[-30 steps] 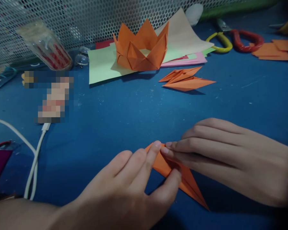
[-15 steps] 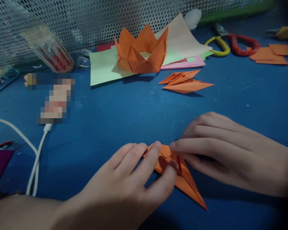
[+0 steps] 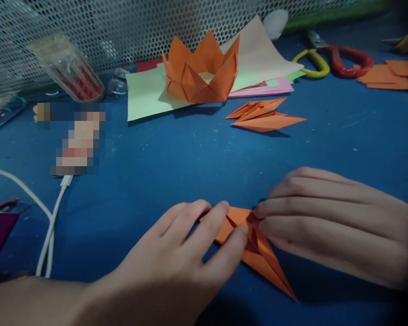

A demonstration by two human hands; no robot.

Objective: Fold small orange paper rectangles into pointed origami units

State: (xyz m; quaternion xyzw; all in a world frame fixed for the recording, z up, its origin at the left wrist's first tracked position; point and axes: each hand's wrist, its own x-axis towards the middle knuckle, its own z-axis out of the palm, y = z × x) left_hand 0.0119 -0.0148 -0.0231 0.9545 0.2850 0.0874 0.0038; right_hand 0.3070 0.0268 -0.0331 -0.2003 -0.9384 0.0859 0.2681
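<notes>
A folded orange paper piece (image 3: 258, 256) with a long point lies on the blue table (image 3: 177, 158) near me. My left hand (image 3: 177, 267) presses its left end with fingertips and thumb. My right hand (image 3: 329, 226) lies over its right side, fingers together and pressing down on the paper's edge. Farther back lie two finished pointed orange pieces (image 3: 267, 117) and an orange paper crown shape (image 3: 200, 70) standing on light green paper (image 3: 146, 93).
A stack of coloured sheets (image 3: 261, 68) lies behind the crown. Scissors with yellow and red handles (image 3: 333, 59) and orange squares (image 3: 387, 74) are at the back right. A clear jar (image 3: 68, 68) leans at the mesh wall. A white cable (image 3: 51, 226) runs at the left.
My right fingers slid back to the right along the paper, uncovering more of its top fold. My left hand stayed pressing the left end.
</notes>
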